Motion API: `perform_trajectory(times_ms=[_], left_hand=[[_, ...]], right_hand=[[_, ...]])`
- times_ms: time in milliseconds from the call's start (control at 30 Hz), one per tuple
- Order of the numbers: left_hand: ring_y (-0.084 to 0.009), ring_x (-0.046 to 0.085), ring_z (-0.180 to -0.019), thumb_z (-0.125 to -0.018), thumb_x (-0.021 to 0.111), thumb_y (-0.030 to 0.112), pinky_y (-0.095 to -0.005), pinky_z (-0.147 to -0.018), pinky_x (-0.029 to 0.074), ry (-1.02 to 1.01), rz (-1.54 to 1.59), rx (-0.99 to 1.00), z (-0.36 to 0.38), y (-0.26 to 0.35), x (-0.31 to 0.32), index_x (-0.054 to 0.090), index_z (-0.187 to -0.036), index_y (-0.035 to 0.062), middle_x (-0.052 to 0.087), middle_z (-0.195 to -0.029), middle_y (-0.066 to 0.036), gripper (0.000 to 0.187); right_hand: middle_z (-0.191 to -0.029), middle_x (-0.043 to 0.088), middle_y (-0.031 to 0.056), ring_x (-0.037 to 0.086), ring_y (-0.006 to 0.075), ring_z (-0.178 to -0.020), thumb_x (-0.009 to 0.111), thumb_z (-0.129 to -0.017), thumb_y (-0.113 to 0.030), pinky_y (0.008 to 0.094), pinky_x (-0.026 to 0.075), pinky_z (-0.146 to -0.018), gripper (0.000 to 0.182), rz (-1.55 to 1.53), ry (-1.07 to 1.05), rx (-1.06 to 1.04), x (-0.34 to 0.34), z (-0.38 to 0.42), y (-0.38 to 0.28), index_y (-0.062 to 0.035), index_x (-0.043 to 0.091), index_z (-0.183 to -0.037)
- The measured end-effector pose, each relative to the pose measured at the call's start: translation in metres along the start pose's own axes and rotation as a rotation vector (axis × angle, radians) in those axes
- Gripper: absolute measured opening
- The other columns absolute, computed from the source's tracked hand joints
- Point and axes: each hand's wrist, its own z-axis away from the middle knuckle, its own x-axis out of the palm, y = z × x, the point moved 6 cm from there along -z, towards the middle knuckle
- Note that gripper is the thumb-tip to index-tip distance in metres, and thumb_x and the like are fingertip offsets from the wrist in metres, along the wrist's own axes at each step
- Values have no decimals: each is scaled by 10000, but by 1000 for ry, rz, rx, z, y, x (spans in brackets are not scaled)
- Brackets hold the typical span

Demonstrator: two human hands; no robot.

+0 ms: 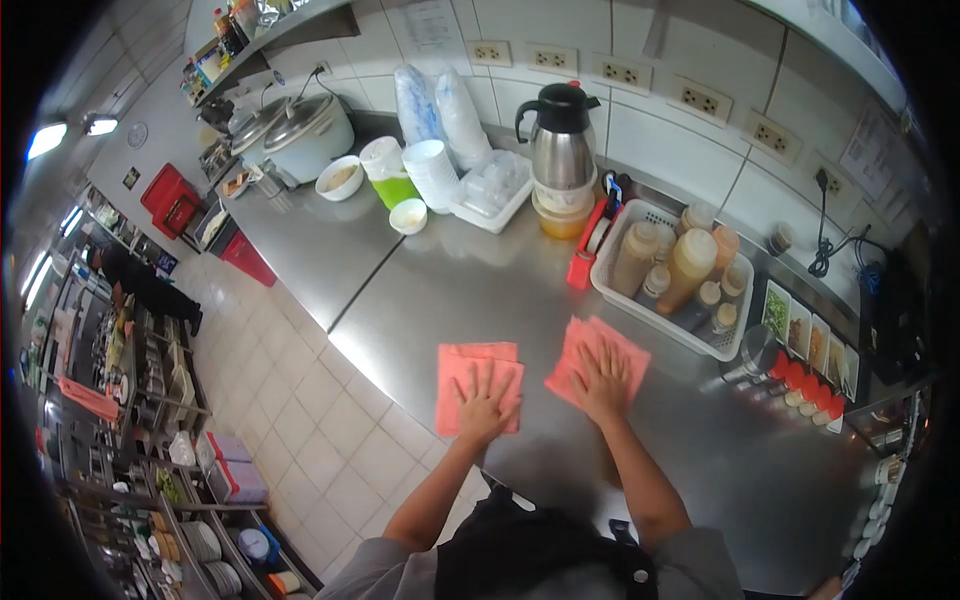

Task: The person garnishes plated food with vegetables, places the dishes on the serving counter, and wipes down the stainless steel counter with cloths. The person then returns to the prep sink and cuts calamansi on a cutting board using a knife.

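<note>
Two folded pink cloths lie on the stainless steel counter point(400, 300). My left hand point(482, 408) rests flat with fingers spread on the left cloth point(480, 354), close to the counter's front edge. Pressed flat on the right cloth point(628, 352) is my right hand point(602, 380), its fingers also apart. Neither hand grips its cloth. Just beyond the right cloth stands a white plastic basket point(668, 326) of squeeze bottles point(690, 262). A red tape dispenser point(582, 266) is beside the basket's left end.
A steel thermos jug point(562, 140), stacked white bowls point(430, 172) and rice cookers point(308, 140) line the back wall. Red-lidded shakers point(800, 382) and a tray of garnishes point(810, 330) stand at right. Another person point(150, 284) is at the far left shelves.
</note>
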Motion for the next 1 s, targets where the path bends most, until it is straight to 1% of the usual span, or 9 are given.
perform_trajectory(times_ms=[233, 400, 533, 567, 633, 700, 833, 900, 1000], left_hand=[[-375, 163, -1497, -974, 451, 533, -744, -1106, 26, 3, 21, 314, -126, -55, 32, 395, -1502, 348, 238, -1621, -100, 563], [-387, 103, -1507, -1014, 358, 516, -742, -1106, 29, -65, -97, -90, -183, -222, 15, 240, -1559, 349, 186, -1636, -98, 583], [-418, 52, -1506, -1021, 334, 507, -739, -1101, 9, -56, -185, -290, -135, -348, -5, 214, -1572, 309, 145, -1640, -136, 598], [-425, 33, -1506, -1016, 330, 518, -735, -1100, -23, -59, -165, -327, -107, -352, -20, 218, -1574, 289, 138, -1636, -168, 614], [-437, 51, -1501, -1013, 356, 504, -721, -1111, 33, 50, -125, -514, -52, -359, -22, 224, -1574, 268, 134, -1632, -185, 623], [-457, 89, -1488, -995, 429, 463, -708, -1120, 86, 199, -198, -438, -5, -332, -3, 267, -1563, 254, 148, -1626, -194, 626], [-483, 146, -1468, -939, 545, 411, -683, -1133, 134, -33, 21, -71, 4, -184, -5, 354, -1530, 232, 209, -1607, -189, 645], [-444, 146, -1481, -935, 545, 459, -664, -1148, 108, -108, -114, 290, -19, -130, -14, 348, -1533, 210, 207, -1615, -165, 677], [-464, 110, -1484, -983, 473, 375, -660, -1159, 56, -134, 57, 384, -81, -132, 7, 337, -1538, 189, 198, -1613, -190, 601]], right_hand=[[-1569, 351, 74, 305, 322, -1439, 644, -867, -450, 536, 174, -1180, 603, -36, -55, 130, -6, -3, -8, -269, 508, -1426], [-1588, 319, 48, 277, 290, -1458, 642, -862, -459, 525, 150, -1191, 619, -3, -100, 192, -2, -5, -7, -278, 496, -1436], [-1595, 304, 44, 259, 285, -1467, 616, -876, -479, 528, 131, -1196, 617, 24, -118, 258, 1, -4, -5, -280, 483, -1445], [-1596, 302, 44, 253, 285, -1470, 604, -883, -484, 531, 126, -1197, 612, 25, -128, 273, 4, -5, -3, -277, 481, -1446], [-1596, 300, 48, 247, 289, -1472, 595, -891, -482, 536, 124, -1197, 609, 50, -116, 295, 6, -6, -4, -268, 476, -1449], [-1596, 298, 52, 241, 294, -1473, 586, -900, -479, 541, 122, -1196, 606, 79, -107, 309, 9, -9, -6, -260, 470, -1453], [-1595, 294, 66, 231, 313, -1474, 570, -913, -475, 552, 123, -1193, 610, 149, -85, 338, 17, -16, -5, -242, 452, -1464], [-1595, 292, 69, 229, 318, -1474, 566, -916, -474, 554, 123, -1192, 610, 160, -78, 347, 21, -20, -5, -240, 447, -1467], [-1594, 293, 69, 225, 318, -1476, 563, -918, -482, 558, 122, -1190, 612, 149, -80, 364, 20, -19, -4, -242, 446, -1469]])
